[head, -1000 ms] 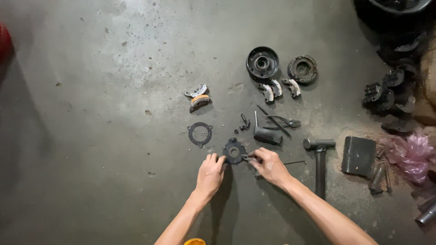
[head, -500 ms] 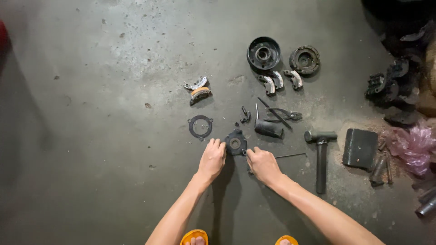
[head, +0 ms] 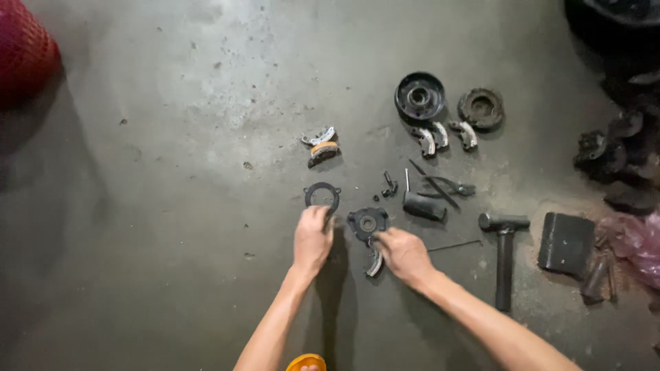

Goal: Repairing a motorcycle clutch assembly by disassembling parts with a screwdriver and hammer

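At the far left edge a red mesh object [head: 24,51] sits on the concrete floor [head: 172,206]. Moving right, a flat ring gasket [head: 322,196] lies just beyond the left hand [head: 313,240], whose fingers are curled together, touching the floor just below it; whether they pinch anything I cannot tell. Beside it the round black plate [head: 367,222] lies flat, with a curved shoe piece [head: 375,262] at its near edge, where the right hand [head: 404,255] has its fingers closed around it. Judging by the layout, the assembly is well stripped: drum [head: 419,96], hub [head: 481,108] and more shoes lie farther off, pliers [head: 447,187] and hammer [head: 503,257] to the right.
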